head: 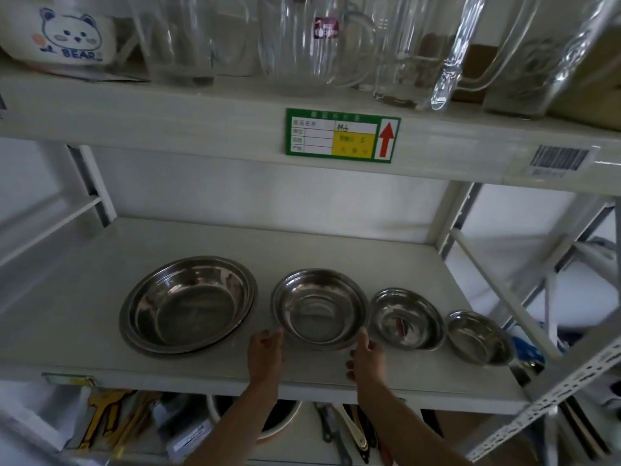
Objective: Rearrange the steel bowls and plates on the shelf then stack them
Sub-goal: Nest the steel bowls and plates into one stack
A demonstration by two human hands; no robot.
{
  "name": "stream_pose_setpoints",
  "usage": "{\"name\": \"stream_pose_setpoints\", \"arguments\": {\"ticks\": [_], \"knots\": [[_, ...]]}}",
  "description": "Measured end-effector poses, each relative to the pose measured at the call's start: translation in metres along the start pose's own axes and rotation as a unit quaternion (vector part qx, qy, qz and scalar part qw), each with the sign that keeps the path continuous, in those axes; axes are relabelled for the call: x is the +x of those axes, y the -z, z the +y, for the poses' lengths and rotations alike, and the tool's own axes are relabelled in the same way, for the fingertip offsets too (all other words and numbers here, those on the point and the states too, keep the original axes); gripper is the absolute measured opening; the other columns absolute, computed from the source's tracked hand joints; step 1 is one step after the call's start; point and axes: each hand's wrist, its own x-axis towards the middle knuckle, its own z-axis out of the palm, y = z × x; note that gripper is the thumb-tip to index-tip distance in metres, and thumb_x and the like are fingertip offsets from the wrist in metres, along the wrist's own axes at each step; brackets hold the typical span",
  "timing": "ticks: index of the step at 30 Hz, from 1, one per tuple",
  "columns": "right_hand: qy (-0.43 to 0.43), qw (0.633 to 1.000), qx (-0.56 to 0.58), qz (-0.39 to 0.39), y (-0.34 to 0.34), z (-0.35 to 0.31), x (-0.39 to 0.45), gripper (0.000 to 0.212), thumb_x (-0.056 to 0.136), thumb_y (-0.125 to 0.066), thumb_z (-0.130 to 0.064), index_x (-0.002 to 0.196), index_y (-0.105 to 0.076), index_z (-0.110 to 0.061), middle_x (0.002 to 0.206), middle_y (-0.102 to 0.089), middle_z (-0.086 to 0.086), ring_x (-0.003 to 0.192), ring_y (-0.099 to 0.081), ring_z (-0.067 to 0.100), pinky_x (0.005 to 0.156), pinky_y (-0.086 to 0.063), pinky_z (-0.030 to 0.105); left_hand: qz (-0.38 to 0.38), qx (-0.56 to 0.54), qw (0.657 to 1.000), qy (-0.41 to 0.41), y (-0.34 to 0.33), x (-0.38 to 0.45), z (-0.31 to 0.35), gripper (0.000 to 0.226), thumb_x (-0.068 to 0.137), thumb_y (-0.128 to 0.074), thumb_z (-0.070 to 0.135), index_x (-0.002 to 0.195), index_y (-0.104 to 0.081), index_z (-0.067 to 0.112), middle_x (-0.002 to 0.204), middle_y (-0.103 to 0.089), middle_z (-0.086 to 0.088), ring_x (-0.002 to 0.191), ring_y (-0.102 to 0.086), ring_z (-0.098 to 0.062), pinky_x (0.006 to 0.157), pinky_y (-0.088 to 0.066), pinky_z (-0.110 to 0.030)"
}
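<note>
On the shelf (100, 331) stand 4 steel dishes in a row: the largest plate (188, 304) leftmost, then the second bowl (319, 307), third bowl (408, 319), smallest bowl (480, 338). Left hand (265, 353) and right hand (368, 359) hold the second bowl's near rim, fingers curled.

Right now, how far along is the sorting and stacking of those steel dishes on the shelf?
Sorting looks done: four round steel dishes sit in a row by size, from the largest steel dish to the smallest steel bowl. In hand: the left hand and right hand hold the second-largest steel bowl by its rim. Stacking is still left; the third steel bowl stands apart.
</note>
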Motion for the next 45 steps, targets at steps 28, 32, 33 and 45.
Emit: {"name": "stream_pose_setpoints", "arguments": {"ticks": [28, 32, 33, 45], "knots": [[0.090, 0.994, -0.017, 0.059, -0.026, -0.044, 0.034, 0.031, 0.099, -0.047, -0.021, 0.074, -0.054, -0.005, 0.062, -0.052, 0.011, 0.051, -0.050, 0.021, 0.050, -0.044, 0.028, -0.039, -0.073, 0.994, -0.074, -0.017, 0.006, 0.064, 0.017, 0.094, -0.051, 0.004, 0.090, -0.065, 0.012, 0.087, -0.065, -0.013, 0.079, -0.061, -0.022, 0.068, -0.054, -0.030], [0.149, 0.988, -0.028, 0.041, -0.046, -0.067, 0.026, 0.031, 0.099, -0.046, -0.017, 0.070, -0.052, -0.005, 0.055, -0.048, 0.011, 0.047, -0.047, 0.022, 0.045, -0.041, 0.026, -0.029, -0.102, 0.988, -0.115, -0.004, 0.009, 0.088, 0.022, 0.094, -0.049, 0.004, 0.092, -0.067, 0.016, 0.090, -0.065, -0.014, 0.081, -0.060, -0.023, 0.070, -0.054, -0.031], [0.156, 0.987, -0.029, 0.028, -0.054, -0.072, 0.023, 0.031, 0.099, -0.045, -0.016, 0.071, -0.052, -0.004, 0.055, -0.047, 0.011, 0.048, -0.046, 0.022, 0.044, -0.039, 0.025, -0.022, -0.107, 0.987, -0.118, 0.001, 0.010, 0.093, 0.022, 0.095, -0.049, 0.005, 0.094, -0.067, 0.016, 0.089, -0.065, -0.013, 0.081, -0.060, -0.022, 0.069, -0.054, -0.029], [0.137, 0.984, -0.066, -0.095, -0.160, -0.074, -0.012, 0.028, 0.098, -0.048, -0.019, 0.078, -0.058, -0.002, 0.067, -0.056, 0.017, 0.056, -0.053, 0.026, 0.050, -0.048, 0.032, 0.113, -0.069, 0.978, -0.161, 0.104, 0.038, 0.122, 0.026, 0.093, -0.051, 0.004, 0.077, -0.067, 0.018, 0.074, -0.064, -0.004, 0.073, -0.059, -0.016, 0.073, -0.053, -0.032]]}}
